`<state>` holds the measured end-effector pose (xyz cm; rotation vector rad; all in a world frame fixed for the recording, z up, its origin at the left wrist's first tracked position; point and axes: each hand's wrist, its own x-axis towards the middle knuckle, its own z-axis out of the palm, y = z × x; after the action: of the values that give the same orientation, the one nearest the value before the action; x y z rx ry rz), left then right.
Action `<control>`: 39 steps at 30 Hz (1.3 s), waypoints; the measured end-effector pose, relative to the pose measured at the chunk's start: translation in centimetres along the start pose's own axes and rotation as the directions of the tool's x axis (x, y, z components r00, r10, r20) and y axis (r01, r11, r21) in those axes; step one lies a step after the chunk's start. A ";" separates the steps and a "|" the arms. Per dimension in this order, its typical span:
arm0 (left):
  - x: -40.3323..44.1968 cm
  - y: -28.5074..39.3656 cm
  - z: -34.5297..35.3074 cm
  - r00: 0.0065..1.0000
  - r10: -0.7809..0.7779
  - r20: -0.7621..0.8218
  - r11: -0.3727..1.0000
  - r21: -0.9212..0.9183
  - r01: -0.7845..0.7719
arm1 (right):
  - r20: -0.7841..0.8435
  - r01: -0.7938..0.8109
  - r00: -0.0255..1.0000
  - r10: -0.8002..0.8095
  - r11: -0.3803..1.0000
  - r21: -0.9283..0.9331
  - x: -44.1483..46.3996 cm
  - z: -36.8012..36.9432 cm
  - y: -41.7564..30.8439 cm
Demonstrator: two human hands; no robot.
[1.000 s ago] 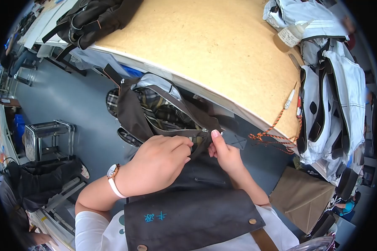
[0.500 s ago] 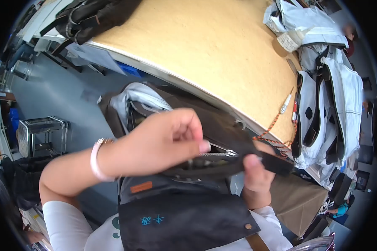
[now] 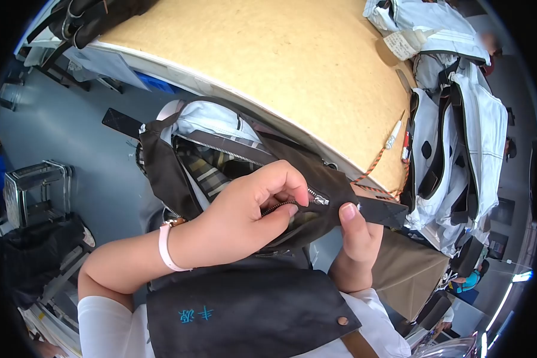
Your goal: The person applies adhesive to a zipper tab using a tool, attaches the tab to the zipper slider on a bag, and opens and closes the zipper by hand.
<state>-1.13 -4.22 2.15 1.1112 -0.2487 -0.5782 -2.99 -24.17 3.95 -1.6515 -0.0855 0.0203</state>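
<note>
Hanging open between the wearer's apron (image 3: 244, 310) and the near edge of the bench, a dark brown zip-top bag (image 3: 164, 167) shows plaid lining (image 3: 206, 179) inside and pale grey fabric (image 3: 212, 119) along its far side. Whether it touches the bench edge is unclear. The metal zip slider (image 3: 321, 200) sits near the bag's right end, with the toothed edges spread apart to its left.

The right hand (image 3: 359, 238) grips that end beside the slider, thumb pressed on top, its other fingers mostly hidden. The left hand (image 3: 250, 203) reaches over the opening, thumb and fingers curled together at the near zip edge; I cannot tell whether they pinch it or only touch it. A pale-strapped wristwatch (image 3: 166, 247) circles the left wrist. Blue characters (image 3: 196, 314) mark the dark apron.

On the bench (image 3: 250, 65), a white-handled pointed tool (image 3: 392, 136) lies beside a red-handled one (image 3: 406, 146), with orange-and-black cord (image 3: 373, 164) near them. Further along is a tilted, labelled bottle (image 3: 403, 45), next to white bags (image 3: 489, 137) with dark trim. Another dark bag (image 3: 83, 21) rests at the bench's far left. A metal-framed stool (image 3: 39, 194) stands on the grey floor (image 3: 101, 143).
</note>
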 end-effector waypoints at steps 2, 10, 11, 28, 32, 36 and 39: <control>0.3 -0.9 0.5 0.998 0.051 -0.033 0.998 -0.033 -0.052 | 0.046 0.032 0.999 -0.028 0.996 -0.083 0.2 -0.3 0.3; 0.8 -3.1 2.1 0.996 -0.088 -0.004 0.936 -0.342 0.081 | 0.111 0.106 0.991 -0.081 0.966 -0.237 -0.4 -2.6 1.6; 0.8 -2.5 2.2 0.995 -0.095 0.019 0.940 -0.328 0.096 | 0.082 0.139 0.989 -0.124 0.967 -0.213 -0.9 -2.8 1.7; 8.8 -6.0 2.2 0.992 0.098 0.080 0.994 -0.050 -0.094 | 0.110 0.321 0.924 -0.367 0.585 -0.745 -2.8 -2.0 2.1; 9.5 -5.9 2.4 0.991 0.054 0.125 0.998 -0.048 -0.048 | 0.296 0.353 0.932 -0.210 0.326 -0.877 -2.0 -3.2 0.7; 10.1 -5.5 2.1 0.978 -0.021 0.208 0.999 -0.042 0.031 | 0.419 0.438 0.898 -0.134 0.177 -0.881 -1.2 -3.2 -0.2; 10.7 -5.3 1.6 0.961 -0.043 0.275 0.999 -0.017 0.050 | 0.437 0.445 0.894 -0.101 0.079 -0.892 -0.9 -2.9 -0.9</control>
<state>5.26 -13.07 -2.90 1.0148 -0.4558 -0.7765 -3.70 -26.99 5.05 -3.0146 -0.8183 -0.1536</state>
